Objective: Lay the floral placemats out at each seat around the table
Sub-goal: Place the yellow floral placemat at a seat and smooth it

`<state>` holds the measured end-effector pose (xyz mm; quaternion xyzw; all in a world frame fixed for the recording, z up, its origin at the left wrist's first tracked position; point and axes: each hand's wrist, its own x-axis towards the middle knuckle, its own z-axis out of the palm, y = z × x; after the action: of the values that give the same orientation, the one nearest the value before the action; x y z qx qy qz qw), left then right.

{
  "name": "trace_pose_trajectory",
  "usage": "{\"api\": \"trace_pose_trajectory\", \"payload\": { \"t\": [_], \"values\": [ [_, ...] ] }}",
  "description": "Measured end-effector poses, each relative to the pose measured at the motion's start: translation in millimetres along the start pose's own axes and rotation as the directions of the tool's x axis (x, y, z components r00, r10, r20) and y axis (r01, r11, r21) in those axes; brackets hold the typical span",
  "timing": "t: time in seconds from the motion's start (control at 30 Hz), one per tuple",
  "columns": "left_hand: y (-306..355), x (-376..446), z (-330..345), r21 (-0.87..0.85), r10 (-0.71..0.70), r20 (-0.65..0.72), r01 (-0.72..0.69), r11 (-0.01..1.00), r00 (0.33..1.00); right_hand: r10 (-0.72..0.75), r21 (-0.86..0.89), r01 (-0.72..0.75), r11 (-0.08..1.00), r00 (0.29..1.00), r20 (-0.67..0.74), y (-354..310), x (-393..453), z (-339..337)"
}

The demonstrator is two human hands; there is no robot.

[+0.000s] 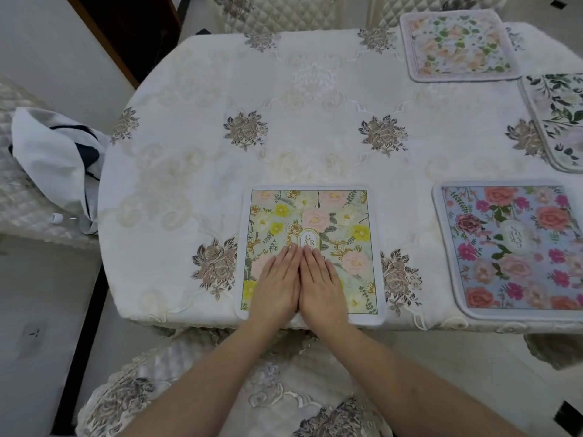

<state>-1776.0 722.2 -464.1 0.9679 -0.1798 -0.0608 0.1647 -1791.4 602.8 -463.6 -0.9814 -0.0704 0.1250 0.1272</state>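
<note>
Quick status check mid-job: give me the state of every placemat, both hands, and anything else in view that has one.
Green-yellow placemat: flat at near edge, both hands pressing it.
Blue rose placemat: flat, near edge, to the right.
Pink-bordered placemat: flat at far side.
White leafy placemat: flat at right, partly out of frame.
Left hand: fingers straight, palm down.
Right hand: fingers straight, touching the left.
White cloth: crumpled on the left chair.

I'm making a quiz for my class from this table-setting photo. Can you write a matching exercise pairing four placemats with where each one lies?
Things:
1. yellow-flowered placemat
2. blue rose placemat
3. pink-bordered placemat
4. white leafy placemat

Places:
A. far edge of the table
B. under both flat hands
C. cut off by the right frame edge
D. near edge, right of the hands

Pairs: 1-B, 2-D, 3-A, 4-C
</note>
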Motion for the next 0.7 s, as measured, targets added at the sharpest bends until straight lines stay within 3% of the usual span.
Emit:
{"api": "trace_pose_trajectory", "payload": {
  "t": [0.27,0.57,0.7],
  "values": [
    [-35.3,-15.6,-3.1,0.136,-0.048,0.102,0.034,0.990,0.994,0.119,-0.029,-0.123,0.992,0.987,-0.103,41.1,-18.3,-4.1],
    [-63.4,-34.9,-13.9,0.151,-0.194,0.087,0.180,0.972,0.977,0.243,-0.026,-0.249,0.968,0.961,-0.129,83.9,-41.0,-11.1],
    [-69.6,-39.6,-21.6,0.209,-0.179,0.053,0.165,0.964,0.982,0.227,-0.042,-0.233,0.971,0.966,-0.124,84.0,-40.6,-19.9]
  ]
}}
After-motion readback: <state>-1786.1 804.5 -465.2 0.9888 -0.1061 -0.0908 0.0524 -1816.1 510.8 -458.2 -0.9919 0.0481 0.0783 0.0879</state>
